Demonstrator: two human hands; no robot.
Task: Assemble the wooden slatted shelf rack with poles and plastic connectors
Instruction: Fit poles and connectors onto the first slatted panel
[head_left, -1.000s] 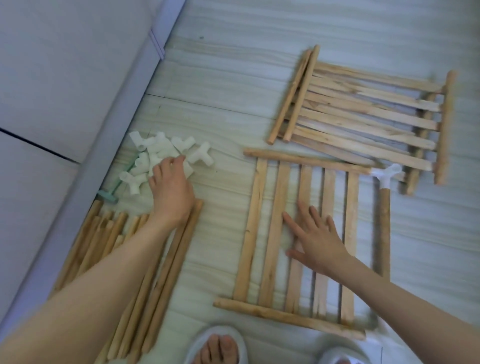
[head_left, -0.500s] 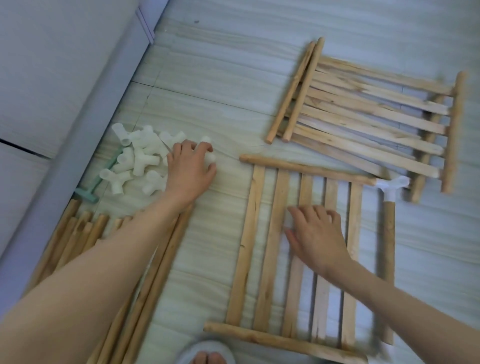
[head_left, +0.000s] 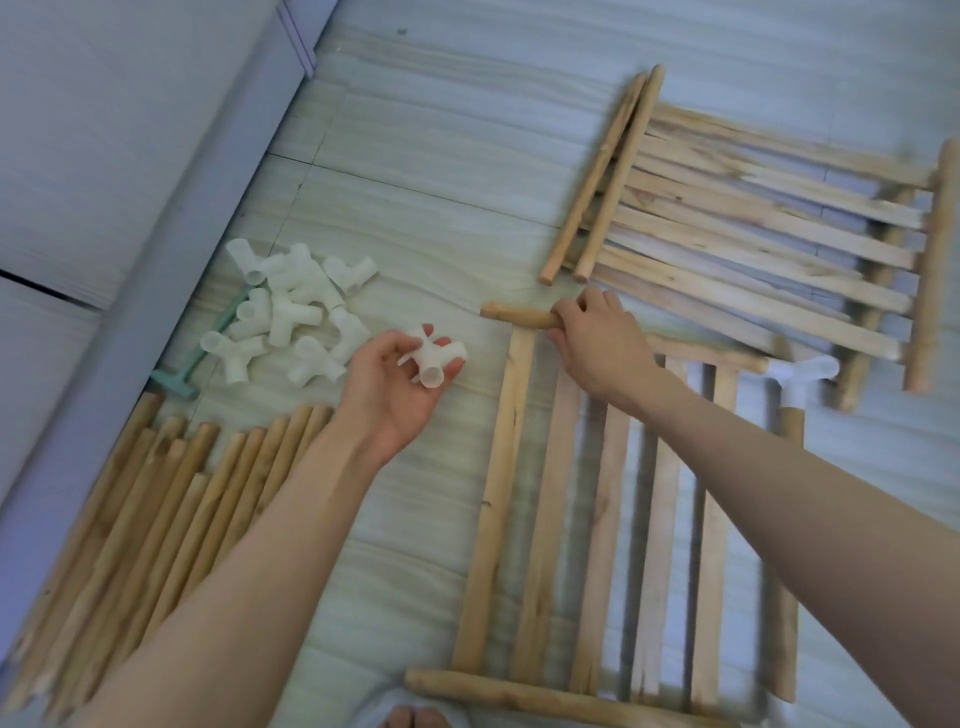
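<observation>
A wooden slatted panel lies flat on the floor in front of me. My right hand grips the far rail of that panel near its left end. My left hand, palm up, holds one white plastic connector just left of that rail end. A white connector sits fitted on the rail's right end, with a pole running down from it. A pile of white connectors lies to the left.
Several loose wooden poles lie side by side at the lower left. Stacked slatted panels lie at the upper right. A small green tool lies by the connector pile. A grey wall base runs along the left. My foot shows at the bottom.
My left hand lifted one connector out of the pile and turned palm up toward the panel. My right hand moved from the slats up to grip the far rail.
</observation>
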